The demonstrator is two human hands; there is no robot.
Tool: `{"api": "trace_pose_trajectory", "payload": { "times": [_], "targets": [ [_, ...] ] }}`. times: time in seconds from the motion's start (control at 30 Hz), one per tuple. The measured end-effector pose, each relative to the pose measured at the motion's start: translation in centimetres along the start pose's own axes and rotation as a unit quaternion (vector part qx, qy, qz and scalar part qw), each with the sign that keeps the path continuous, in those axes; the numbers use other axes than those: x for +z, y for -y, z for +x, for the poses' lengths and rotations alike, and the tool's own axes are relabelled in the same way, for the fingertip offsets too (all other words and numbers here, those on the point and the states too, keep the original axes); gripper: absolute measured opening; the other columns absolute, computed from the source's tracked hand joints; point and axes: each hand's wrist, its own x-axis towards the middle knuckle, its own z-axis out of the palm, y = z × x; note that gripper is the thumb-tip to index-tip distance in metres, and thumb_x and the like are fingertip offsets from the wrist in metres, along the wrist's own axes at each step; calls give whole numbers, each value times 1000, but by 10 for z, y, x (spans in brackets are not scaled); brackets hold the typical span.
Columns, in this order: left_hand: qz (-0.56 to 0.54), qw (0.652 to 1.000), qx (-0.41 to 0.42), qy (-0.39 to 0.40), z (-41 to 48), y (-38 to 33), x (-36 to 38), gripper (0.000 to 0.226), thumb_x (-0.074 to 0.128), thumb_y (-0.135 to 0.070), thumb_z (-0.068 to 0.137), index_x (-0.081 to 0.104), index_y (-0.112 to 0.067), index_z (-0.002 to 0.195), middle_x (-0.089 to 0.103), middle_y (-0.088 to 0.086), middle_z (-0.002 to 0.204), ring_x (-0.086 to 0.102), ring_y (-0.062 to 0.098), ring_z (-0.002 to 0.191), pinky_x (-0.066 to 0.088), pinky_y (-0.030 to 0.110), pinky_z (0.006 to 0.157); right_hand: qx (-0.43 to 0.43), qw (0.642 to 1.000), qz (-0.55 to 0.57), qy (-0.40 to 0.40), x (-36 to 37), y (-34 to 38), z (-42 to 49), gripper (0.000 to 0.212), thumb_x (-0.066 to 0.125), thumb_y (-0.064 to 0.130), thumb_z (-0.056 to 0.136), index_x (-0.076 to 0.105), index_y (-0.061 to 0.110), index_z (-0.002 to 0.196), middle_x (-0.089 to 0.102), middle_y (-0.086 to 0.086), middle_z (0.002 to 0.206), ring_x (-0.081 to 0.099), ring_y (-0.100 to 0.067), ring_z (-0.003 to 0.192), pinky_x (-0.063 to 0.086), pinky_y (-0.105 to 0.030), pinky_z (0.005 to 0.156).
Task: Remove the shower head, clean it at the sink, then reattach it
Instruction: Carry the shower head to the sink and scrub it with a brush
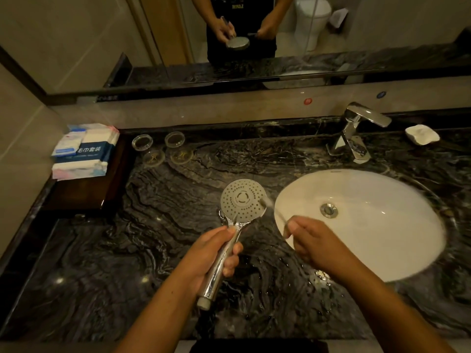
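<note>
Head view — left grip (211,253) wraps shower head (242,200) handle, face above — right grip (313,242) pinches brush (267,202).

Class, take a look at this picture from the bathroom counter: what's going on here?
A person is cleaning a detached shower head. The left hand grips its chrome handle, with the nozzle face turned up, over the dark marble counter just left of the white sink. The right hand holds a thin, blurred brush whose tip meets the right edge of the nozzle face. No hose is on the handle's end, and no water shows running from the tap.
</note>
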Motion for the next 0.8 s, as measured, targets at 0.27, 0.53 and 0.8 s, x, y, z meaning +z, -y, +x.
{"api": "trace_pose_trajectory", "payload": {
  "times": [0.27,0.53,0.8],
  "targets": [
    [0,1000,-8,-2,-2,6,3,8,47,-18,100,49,-10,102,52,7,62,40,10,37,32,16,32,-10,996,-59,66,8,4,-5,33,45,20,106,67,8,85,49,12,46,41,1,41,33,-12,46],
    [-1,1000,-11,2,-3,4,5,15,46,-17,101,56,-10,93,51,7,63,40,10,37,32,15,33,-2,999,-45,-11,10,7,-3,33,45,19,105,66,12,81,49,13,44,41,1,39,32,-16,46],
    [11,1000,-11,-11,-3,3,2,11,48,-17,100,52,-10,94,52,9,66,41,11,38,33,17,33,-5,999,-48,-23,11,7,1,34,44,19,106,67,13,82,50,13,43,41,1,38,31,-11,44]
  ]
}}
